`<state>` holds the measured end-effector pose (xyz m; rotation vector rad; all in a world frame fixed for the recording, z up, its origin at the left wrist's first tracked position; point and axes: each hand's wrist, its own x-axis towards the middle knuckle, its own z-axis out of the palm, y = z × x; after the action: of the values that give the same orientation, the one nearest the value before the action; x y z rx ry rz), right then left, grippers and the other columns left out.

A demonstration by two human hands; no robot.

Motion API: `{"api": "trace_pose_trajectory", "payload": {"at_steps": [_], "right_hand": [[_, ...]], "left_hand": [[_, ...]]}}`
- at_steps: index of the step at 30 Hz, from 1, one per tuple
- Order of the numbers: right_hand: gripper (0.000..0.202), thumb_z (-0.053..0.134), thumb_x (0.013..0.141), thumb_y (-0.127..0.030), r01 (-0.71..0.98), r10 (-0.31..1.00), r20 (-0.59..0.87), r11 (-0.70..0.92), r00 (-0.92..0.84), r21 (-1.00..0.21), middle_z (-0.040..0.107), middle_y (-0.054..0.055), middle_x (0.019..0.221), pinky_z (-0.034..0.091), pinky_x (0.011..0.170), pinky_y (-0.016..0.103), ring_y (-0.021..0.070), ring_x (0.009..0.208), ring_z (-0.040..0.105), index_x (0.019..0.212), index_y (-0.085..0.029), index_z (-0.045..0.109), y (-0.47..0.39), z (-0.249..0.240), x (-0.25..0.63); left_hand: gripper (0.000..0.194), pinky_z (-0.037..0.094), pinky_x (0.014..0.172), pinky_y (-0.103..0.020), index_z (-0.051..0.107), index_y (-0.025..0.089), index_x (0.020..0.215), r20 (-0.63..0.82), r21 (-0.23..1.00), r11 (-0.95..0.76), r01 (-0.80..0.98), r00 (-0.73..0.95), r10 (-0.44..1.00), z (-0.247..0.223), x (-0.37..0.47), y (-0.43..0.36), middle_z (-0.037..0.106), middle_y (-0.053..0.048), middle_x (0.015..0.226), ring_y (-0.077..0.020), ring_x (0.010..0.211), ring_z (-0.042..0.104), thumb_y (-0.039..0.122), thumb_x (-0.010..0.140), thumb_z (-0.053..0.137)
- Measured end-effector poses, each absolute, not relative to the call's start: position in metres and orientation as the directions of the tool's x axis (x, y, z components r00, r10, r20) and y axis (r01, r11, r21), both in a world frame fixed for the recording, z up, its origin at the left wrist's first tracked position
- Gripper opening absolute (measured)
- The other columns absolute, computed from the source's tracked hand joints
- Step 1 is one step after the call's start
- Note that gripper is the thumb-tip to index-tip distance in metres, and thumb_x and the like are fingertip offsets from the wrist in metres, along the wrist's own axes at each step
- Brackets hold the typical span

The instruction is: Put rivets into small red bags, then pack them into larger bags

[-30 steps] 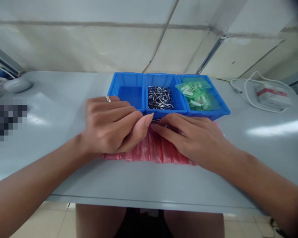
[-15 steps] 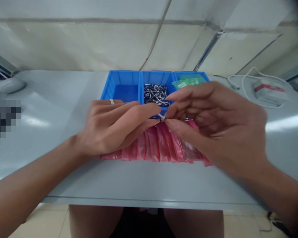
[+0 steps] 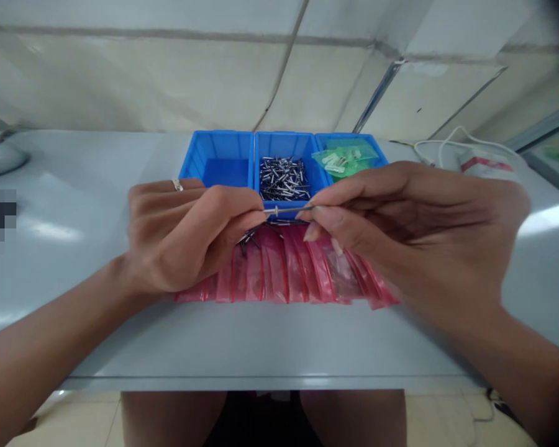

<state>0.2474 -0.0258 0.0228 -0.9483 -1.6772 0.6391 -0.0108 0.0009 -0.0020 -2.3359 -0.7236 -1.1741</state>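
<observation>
A thin blind rivet [image 3: 276,211] is stretched level between my two hands, its flange showing near the left fingertips. My left hand [image 3: 190,230], with a ring on one finger, pinches the rivet's short silver body. At the other end, the thumb and forefinger of my right hand [image 3: 395,230] grip the long pin. Just below lie several loose rivets [image 3: 248,237] on a row of overlapping pink zip bags [image 3: 279,273]. Behind the hands, the middle blue bin [image 3: 284,141] holds a heap of similar rivets [image 3: 284,179].
The left blue bin [image 3: 221,144] shows its bare floor. In the right blue bin [image 3: 375,146] lies a green bag [image 3: 349,156] with pale pieces. A white cable [image 3: 442,149] and a red-and-white box [image 3: 489,164] stand at right, a computer mouse [image 3: 2,160] at left.
My hands have drawn apart, and the rivet has turned level between them. The right fingers have closed onto its pin. The view has shifted slightly to the right.
</observation>
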Motion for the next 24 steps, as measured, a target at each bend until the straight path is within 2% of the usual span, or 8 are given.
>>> {"api": "trace_pose_trajectory", "payload": {"at_steps": [5,8,12,15,18,20,22,24], "right_hand": [[0.008,0.094,0.093,-0.033,0.211,0.841,0.529,0.54,-0.114,-0.814,0.087,-0.006,0.095,0.07,0.066,0.033,0.0183,0.078,0.081,0.099,-0.034,0.089,-0.026,0.024,0.246],[0.011,0.095,0.091,-0.028,0.17,0.842,0.517,0.538,-0.155,-0.826,0.087,-0.006,0.094,0.071,0.066,0.03,0.0168,0.076,0.081,0.099,-0.033,0.089,-0.025,0.023,0.246],[0.008,0.094,0.092,-0.026,0.145,0.867,0.488,0.498,-0.1,-0.855,0.085,-0.004,0.087,0.066,0.059,0.03,0.0159,0.067,0.077,0.095,-0.032,0.089,-0.021,0.023,0.246],[0.012,0.087,0.096,-0.02,0.083,0.878,0.478,0.479,-0.023,-0.874,0.088,-0.002,0.1,0.06,0.054,0.031,0.0156,0.07,0.076,0.103,-0.031,0.089,-0.014,0.023,0.248],[0.024,0.077,0.102,-0.014,0.107,0.858,0.511,0.513,-0.042,-0.852,0.088,-0.001,0.115,0.054,0.052,0.03,0.0138,0.073,0.075,0.116,-0.031,0.087,-0.009,0.022,0.253],[0.024,0.072,0.104,-0.016,0.319,0.782,0.607,0.617,-0.142,-0.72,0.087,-0.002,0.108,0.054,0.059,0.032,0.0138,0.073,0.074,0.113,-0.032,0.087,-0.007,0.02,0.257],[0.022,0.068,0.104,-0.02,0.575,0.648,0.658,0.726,-0.385,-0.378,0.085,-0.001,0.091,0.044,0.055,0.034,0.0157,0.068,0.07,0.101,-0.03,0.087,-0.007,0.019,0.262],[0.025,0.064,0.103,-0.02,0.653,0.537,0.554,0.757,-0.637,0.018,0.08,0.0,0.076,0.028,0.051,0.035,0.0171,0.06,0.064,0.089,-0.025,0.084,-0.008,0.018,0.266]], "left_hand": [[0.013,0.054,0.061,-0.026,0.069,0.024,0.123,0.818,-0.099,-0.801,0.59,0.507,0.272,-0.003,-0.011,0.002,0.076,0.009,0.077,-0.0097,0.056,0.068,0.026,0.111,0.073],[0.005,0.05,0.057,-0.029,0.07,0.023,0.115,0.804,-0.142,-0.804,0.577,0.541,0.246,-0.005,-0.013,0.004,0.076,0.006,0.077,-0.0109,0.054,0.065,0.028,0.112,0.07],[0.034,0.043,0.059,-0.032,0.07,0.025,0.097,0.842,-0.137,-0.757,0.639,0.478,0.251,-0.008,-0.014,0.0,0.058,0.006,0.062,-0.0112,0.055,0.057,0.035,0.121,0.048],[0.039,0.039,0.061,-0.031,0.069,0.025,0.091,0.864,-0.029,-0.656,0.754,0.349,0.363,-0.007,-0.012,-0.005,0.057,0.006,0.062,-0.0098,0.057,0.054,0.031,0.121,0.046],[0.03,0.035,0.059,-0.031,0.067,0.025,0.089,0.851,-0.05,-0.638,0.769,0.367,0.376,-0.004,-0.011,-0.004,0.055,0.007,0.06,-0.0094,0.053,0.047,0.022,0.116,0.053],[0.025,0.033,0.055,-0.03,0.066,0.025,0.088,0.85,-0.114,-0.693,0.712,0.431,0.303,-0.003,-0.011,-0.001,0.051,0.008,0.057,-0.0092,0.049,0.041,0.021,0.112,0.058],[0.024,0.033,0.053,-0.029,0.065,0.025,0.088,0.846,-0.151,-0.723,0.674,0.467,0.258,-0.002,-0.011,0.003,0.048,0.008,0.055,-0.0092,0.048,0.042,0.017,0.109,0.061],[0.025,0.033,0.051,-0.029,0.063,0.026,0.085,0.846,-0.152,-0.731,0.666,0.47,0.252,-0.002,-0.011,0.005,0.046,0.007,0.054,-0.0098,0.047,0.043,0.014,0.107,0.062]]}}
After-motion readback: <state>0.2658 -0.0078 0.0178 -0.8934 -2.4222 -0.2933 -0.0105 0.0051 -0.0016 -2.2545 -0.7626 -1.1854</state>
